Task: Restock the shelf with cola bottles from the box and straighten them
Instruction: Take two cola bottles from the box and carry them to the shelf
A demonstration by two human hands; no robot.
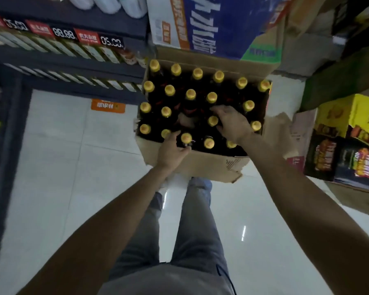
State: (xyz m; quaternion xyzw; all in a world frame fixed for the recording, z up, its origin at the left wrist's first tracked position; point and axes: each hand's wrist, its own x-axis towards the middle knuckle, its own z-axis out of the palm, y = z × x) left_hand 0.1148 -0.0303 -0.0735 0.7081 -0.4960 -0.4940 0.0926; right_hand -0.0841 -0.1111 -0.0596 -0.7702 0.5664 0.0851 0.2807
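An open cardboard box (200, 165) stands on the floor in front of me, packed with several dark cola bottles with yellow caps (191, 94). My left hand (172, 151) curls round the neck of a bottle (186, 138) in the near row. My right hand (232, 122) reaches into the box and closes its fingers round another bottle (212, 120) one row further in. A gap shows between the bottles left of my right hand. The dark shelf (73, 58) with price tags runs along the left.
A large blue and white carton (211, 24) sits behind the box. Yellow and dark snack cartons (349, 141) are stacked at the right. An orange sticker (108, 106) lies on the white tiled floor. My legs stand just short of the box.
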